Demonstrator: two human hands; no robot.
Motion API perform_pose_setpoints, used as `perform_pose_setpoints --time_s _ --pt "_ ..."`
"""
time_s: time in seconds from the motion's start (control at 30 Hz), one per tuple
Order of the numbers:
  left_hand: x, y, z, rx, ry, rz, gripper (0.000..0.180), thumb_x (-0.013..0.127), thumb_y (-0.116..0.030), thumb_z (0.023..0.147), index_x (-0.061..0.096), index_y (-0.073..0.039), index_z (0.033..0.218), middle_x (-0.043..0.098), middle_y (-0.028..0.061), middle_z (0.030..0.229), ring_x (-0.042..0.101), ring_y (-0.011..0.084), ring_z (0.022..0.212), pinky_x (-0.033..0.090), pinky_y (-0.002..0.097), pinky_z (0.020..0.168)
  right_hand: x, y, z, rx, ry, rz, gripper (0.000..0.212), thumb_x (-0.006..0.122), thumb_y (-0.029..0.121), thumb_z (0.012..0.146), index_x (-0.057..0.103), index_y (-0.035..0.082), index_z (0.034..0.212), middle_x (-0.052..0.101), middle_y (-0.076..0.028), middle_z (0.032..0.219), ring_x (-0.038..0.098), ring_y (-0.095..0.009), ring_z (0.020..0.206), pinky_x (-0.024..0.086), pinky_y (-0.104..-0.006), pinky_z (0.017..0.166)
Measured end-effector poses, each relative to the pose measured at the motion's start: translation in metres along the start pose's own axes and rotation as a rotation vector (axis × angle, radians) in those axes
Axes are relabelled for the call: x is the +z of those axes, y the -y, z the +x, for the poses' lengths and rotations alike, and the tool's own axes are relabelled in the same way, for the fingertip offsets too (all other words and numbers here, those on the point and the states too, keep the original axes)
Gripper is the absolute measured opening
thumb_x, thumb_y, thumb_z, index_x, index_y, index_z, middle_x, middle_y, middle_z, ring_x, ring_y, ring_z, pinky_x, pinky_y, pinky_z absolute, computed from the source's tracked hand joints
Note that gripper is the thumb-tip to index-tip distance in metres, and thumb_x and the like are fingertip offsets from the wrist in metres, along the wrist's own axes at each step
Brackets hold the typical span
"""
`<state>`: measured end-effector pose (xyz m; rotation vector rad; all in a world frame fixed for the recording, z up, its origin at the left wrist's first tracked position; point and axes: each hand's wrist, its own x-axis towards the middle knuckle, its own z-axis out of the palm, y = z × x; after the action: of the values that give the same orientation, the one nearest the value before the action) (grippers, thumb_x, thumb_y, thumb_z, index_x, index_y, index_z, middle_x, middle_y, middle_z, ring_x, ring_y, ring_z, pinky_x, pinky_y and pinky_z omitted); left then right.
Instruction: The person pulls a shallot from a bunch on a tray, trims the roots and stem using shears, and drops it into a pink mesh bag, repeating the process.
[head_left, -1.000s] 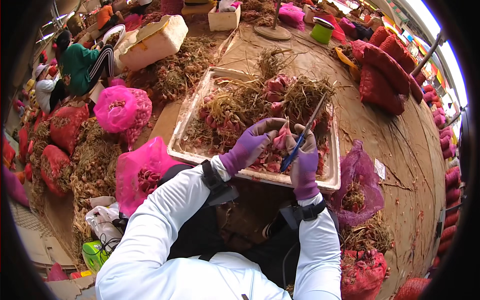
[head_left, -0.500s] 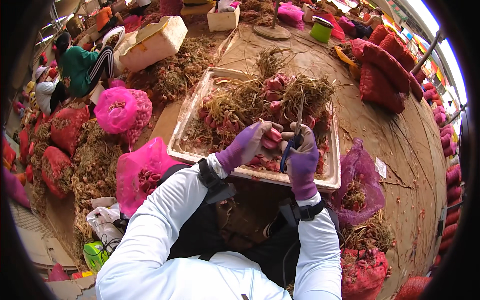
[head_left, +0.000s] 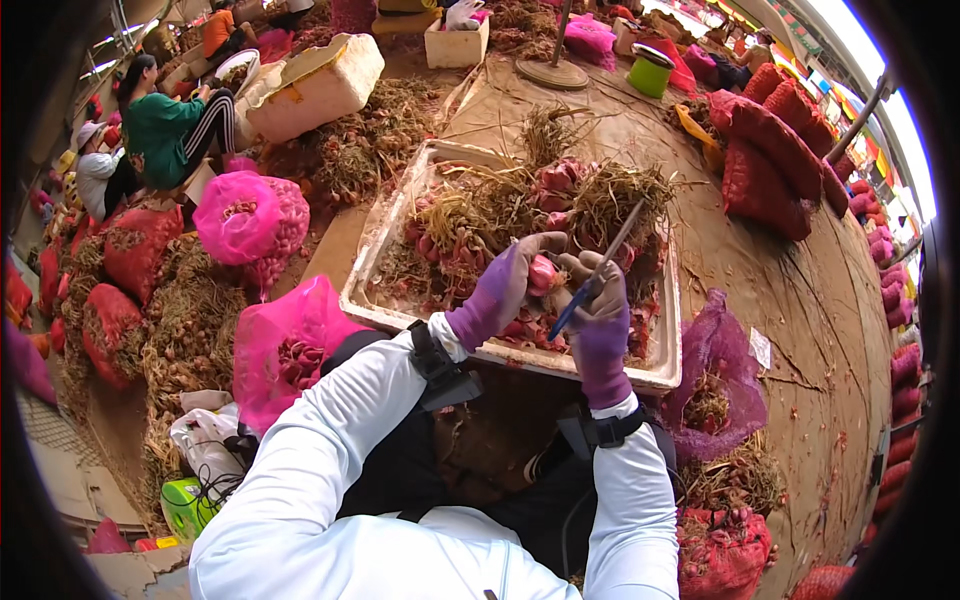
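Observation:
My left hand (head_left: 503,284), in a purple-and-grey glove, is closed around a pinkish-red shallot (head_left: 543,275). My right hand (head_left: 602,330), gloved alike, grips blue-handled scissors (head_left: 622,240), whose blades point up and to the right, away from the shallot. Both hands are over a white foam tray (head_left: 372,262). Behind my fingers, the tray bears a heap of shallots with dry stalks (head_left: 490,215) and loose skins. How my right fingers sit in the scissor loops is partly hidden.
An open pink mesh bag (head_left: 290,335) with shallots lies left of my left forearm. A purple mesh bag (head_left: 718,375) is right of the tray. Full red sacks (head_left: 765,185) stand farther right. A person in a green top (head_left: 165,135) sits at the far left.
The scissors have tilted over to the right, and my right hand has turned with them. My left fingers have shifted around the shallot, which now shows its rounded side. The view has moved slightly.

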<state>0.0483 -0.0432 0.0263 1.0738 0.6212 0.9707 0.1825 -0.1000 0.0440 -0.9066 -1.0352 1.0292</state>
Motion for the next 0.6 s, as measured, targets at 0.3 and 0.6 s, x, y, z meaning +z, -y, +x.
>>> perform_pose_setpoints --time_s 0.3,0.6 --pt "-0.014 -0.008 0.006 -0.127 -0.201 0.103 0.054 0.026 -0.040 0.100 0.062 0.001 0.100 0.058 0.0042 0.068 0.056 0.0097 0.063 0.046 0.0242 0.052 0.007 0.013 -0.008 -0.145 0.150 -0.345 0.044 0.063 -0.006 0.078 0.049 0.001 0.119 0.064 -0.005 0.092 0.061 -0.009 0.082 0.049 -0.0222 0.074" --pt "-0.037 -0.025 0.023 -0.190 -0.227 -0.676 0.041 0.029 -0.038 0.097 0.055 -0.007 0.097 0.063 0.0114 0.081 0.046 0.0125 0.046 0.030 0.0223 0.037 -0.017 0.000 -0.006 -0.295 0.188 -1.002 0.077 0.088 0.037 0.057 0.047 0.003 0.113 0.052 -0.010 0.089 0.053 -0.028 0.082 0.043 -0.0396 0.074"
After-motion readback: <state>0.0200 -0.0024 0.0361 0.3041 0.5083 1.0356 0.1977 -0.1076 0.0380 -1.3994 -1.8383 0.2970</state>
